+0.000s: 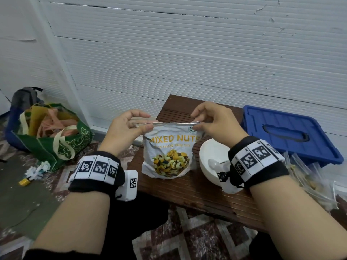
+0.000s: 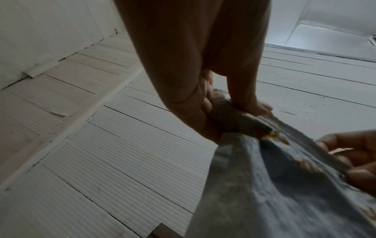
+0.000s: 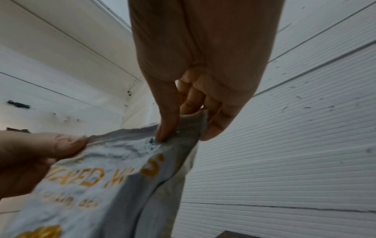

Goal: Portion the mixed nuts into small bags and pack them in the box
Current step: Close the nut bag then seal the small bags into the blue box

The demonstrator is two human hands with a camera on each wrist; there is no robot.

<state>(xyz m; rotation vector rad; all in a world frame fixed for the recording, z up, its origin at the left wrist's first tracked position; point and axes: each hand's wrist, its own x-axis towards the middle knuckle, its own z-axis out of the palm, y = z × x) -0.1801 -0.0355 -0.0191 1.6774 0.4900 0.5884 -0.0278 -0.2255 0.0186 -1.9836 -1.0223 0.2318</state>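
Note:
A white pouch printed MIXED NUTS (image 1: pixel 169 154) stands upright on the brown slatted table (image 1: pixel 187 188). My left hand (image 1: pixel 139 124) pinches its top left corner between thumb and fingers. My right hand (image 1: pixel 197 122) pinches the top right corner. In the left wrist view the pouch (image 2: pixel 284 185) runs down from my left hand (image 2: pixel 234 109), and the top edge looks parted with nuts showing inside. The right wrist view shows my right hand (image 3: pixel 179 128) pinching the pouch (image 3: pixel 114 169) corner. A blue box (image 1: pixel 289 136) with its lid on sits at the right.
A white bowl (image 1: pixel 212 154) with a clear plastic spoon (image 1: pixel 214 164) stands right of the pouch. Several clear small bags (image 1: pixel 309 181) lie in a heap at the table's right end. A green tote bag (image 1: pixel 56 136) and a grey backpack (image 1: pixel 26 96) sit on the floor at left.

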